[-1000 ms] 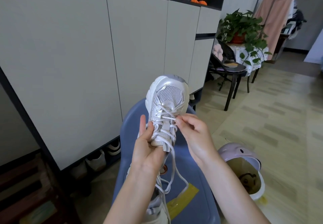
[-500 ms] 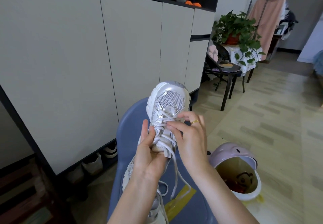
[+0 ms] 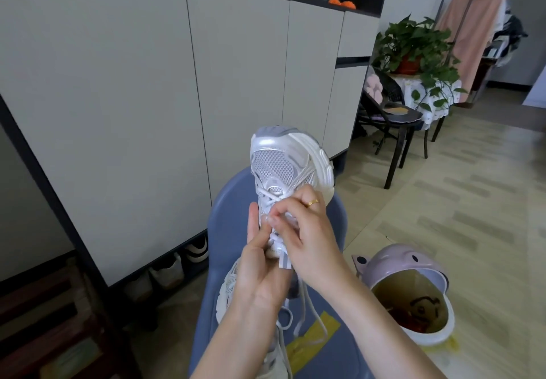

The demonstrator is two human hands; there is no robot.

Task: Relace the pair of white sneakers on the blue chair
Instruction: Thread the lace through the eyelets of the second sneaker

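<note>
Down right on floor, pink bin (image 3: 412, 296) sitting lid-open, reddish scraps inside, hard to tell what. Over blue chair (image 3: 336, 358), left hand (image 3: 260, 272) holding white sneaker (image 3: 288, 171) toe-up, fingers wrapping tongue end. Right hand (image 3: 304, 236) pinching lace (image 3: 276, 199) at eyelets, blocking midfoot. Second sneaker (image 3: 227, 293) lying on seat behind wrists. Yellow tape (image 3: 313, 334) sticking to seat.

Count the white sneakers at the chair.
2: one sneaker held up in both hands, toe up; the other lies on the blue chair beneath the left arm, mostly hidden.
</note>
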